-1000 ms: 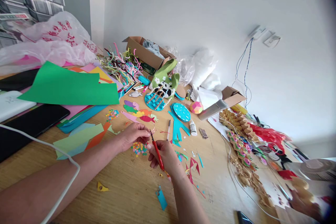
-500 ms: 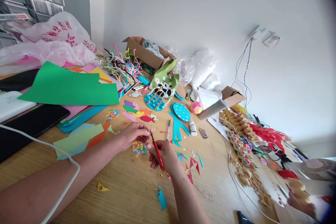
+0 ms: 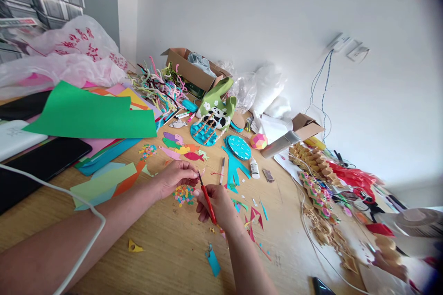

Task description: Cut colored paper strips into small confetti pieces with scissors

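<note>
My right hand (image 3: 216, 205) is closed around red-handled scissors (image 3: 208, 203), whose dark tip points up and away from me. Just left of that tip, my left hand (image 3: 178, 177) has thumb and fingers pinched together; whatever sits between them is too small to make out. Below both hands lies a pile of small coloured paper dots (image 3: 183, 196). Beyond them are several paper fish, among them a red fish (image 3: 194, 156). A pen-like tool with a clear cap (image 3: 222, 170) and a cut blue paper piece (image 3: 233, 170) lie to the right.
Green paper (image 3: 97, 113) and other sheets cover the left side. A white cable (image 3: 93, 209) crosses over my left forearm. A glue bottle (image 3: 254, 168), a metal cylinder (image 3: 281, 144) and red scraps (image 3: 254, 221) lie to the right. Another person's hand (image 3: 391, 260) shows at lower right.
My hands and the scissors stay in nearly the same place. The other person's hand at the lower right has shifted slightly left.
</note>
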`<state>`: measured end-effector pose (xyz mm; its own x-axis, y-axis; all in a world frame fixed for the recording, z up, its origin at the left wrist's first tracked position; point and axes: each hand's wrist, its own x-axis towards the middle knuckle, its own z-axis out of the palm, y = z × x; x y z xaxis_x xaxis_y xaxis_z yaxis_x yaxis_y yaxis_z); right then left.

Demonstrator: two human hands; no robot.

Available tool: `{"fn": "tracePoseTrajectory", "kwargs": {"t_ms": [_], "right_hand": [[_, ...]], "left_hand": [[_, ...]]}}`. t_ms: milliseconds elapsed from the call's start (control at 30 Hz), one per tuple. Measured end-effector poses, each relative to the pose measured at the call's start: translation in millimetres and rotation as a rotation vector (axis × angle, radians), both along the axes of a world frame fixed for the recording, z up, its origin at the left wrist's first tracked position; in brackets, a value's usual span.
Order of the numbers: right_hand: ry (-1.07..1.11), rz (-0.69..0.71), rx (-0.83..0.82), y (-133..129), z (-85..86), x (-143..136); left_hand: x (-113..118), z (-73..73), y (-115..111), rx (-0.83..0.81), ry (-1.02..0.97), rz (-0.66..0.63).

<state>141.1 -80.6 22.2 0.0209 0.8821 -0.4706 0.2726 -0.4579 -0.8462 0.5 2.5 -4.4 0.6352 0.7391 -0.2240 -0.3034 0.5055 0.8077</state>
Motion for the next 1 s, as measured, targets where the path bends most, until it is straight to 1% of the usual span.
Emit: {"fn": "tracePoseTrajectory", "kwargs": {"t_ms": [300,467,600,700,800,867,1000], "right_hand": [[-0.022,-0.001,-0.007,-1,-2.1,2],[-0.051,0.001,0.007,-1,-0.8,2],[-0.066,0.002,0.062,-2,1.8,3],[-0.134,-0.069,0.165,0,2.8,4],[-0.214,-0.189,0.316,4,1.6,6],[-0.173,-0.23,0.387,6,-0.6,6],[-0.085,-0.284,0.428,10,-5.6,6]], "left_hand": [[2,-0.1,2,0.04,0.035,0.052],[2,-0.7,2,0.05,0.038,0.057],[2,-2.6,3,0.054,0.03,0.071],[3,-4.1,3,0.056,0.051,0.091],[3,-3.9,1,0.101,0.077,0.063],[3,-3.0,-2,0.164,0.097,0.02],[4,-1.9,-7,0.243,0.126,-0.102]]}}
